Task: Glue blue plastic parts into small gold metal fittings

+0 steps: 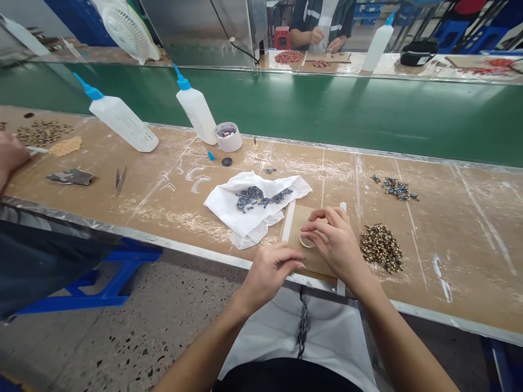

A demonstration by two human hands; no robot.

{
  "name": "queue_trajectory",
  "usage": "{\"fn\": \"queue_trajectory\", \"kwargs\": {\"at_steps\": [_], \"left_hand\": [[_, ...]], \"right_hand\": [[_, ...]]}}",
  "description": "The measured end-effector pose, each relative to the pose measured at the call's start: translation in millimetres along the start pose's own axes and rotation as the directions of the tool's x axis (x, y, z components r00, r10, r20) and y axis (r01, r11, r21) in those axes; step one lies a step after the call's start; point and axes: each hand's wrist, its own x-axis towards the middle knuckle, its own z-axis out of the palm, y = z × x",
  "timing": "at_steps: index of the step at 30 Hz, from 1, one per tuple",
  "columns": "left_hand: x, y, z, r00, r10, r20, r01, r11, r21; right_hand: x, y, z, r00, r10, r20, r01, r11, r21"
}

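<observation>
My left hand [272, 270] is at the bench's front edge with thumb and forefinger pinched; whatever lies between the tips is too small to name. Just right of it, my right hand [333, 237] has its fingertips together over a small pale ring [306, 241] on a piece of cardboard [316, 265]. I cannot make out what those fingertips hold. A white cloth [223, 206] bearing many small blue parts [253, 198] lies beyond my left hand. Beside my right wrist is a heap of small brass-coloured parts [382, 247], and farther back a smaller group of blue and brass parts [397, 188].
Two white squeeze bottles, one leaning [122, 122] and one nearer the middle [196, 114], stand by a tape roll [229, 139]. Tweezers [120, 178] lie left. A green conveyor belt [286, 103] runs behind the bench. Co-workers sit at left and across.
</observation>
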Motion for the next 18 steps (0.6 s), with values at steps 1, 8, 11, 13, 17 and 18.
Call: {"fn": "queue_trajectory", "kwargs": {"at_steps": [1,8,11,13,17,18], "left_hand": [[0,-1,1.0,1.0,-0.001,0.013,0.001,1.0,-0.009],[1,-7,9.3,0.993,-0.087,0.077,0.094,0.991,-0.094],[3,-7,12.7,0.987,-0.147,0.071,0.156,0.978,-0.141],[5,-7,13.7,0.988,-0.141,0.057,0.147,0.983,-0.11],[7,-6,14.3,0.998,-0.061,0.035,0.061,0.998,0.003],[7,-6,14.6,0.998,-0.044,0.035,0.043,0.999,0.023]], "right_hand": [[0,1,-1,1.0,-0.013,-0.011,0.013,0.999,-0.042],[0,6,-11,0.998,-0.02,0.065,0.026,0.997,-0.079],[-6,8,-9,0.997,0.067,0.048,-0.072,0.992,0.1],[-16,10,-8,0.982,0.188,-0.022,-0.176,0.948,0.265],[-45,6,-6,0.882,0.448,-0.149,-0.3,0.775,0.556],[-51,4,-5,0.86,0.484,-0.16,-0.31,0.747,0.588]]}}
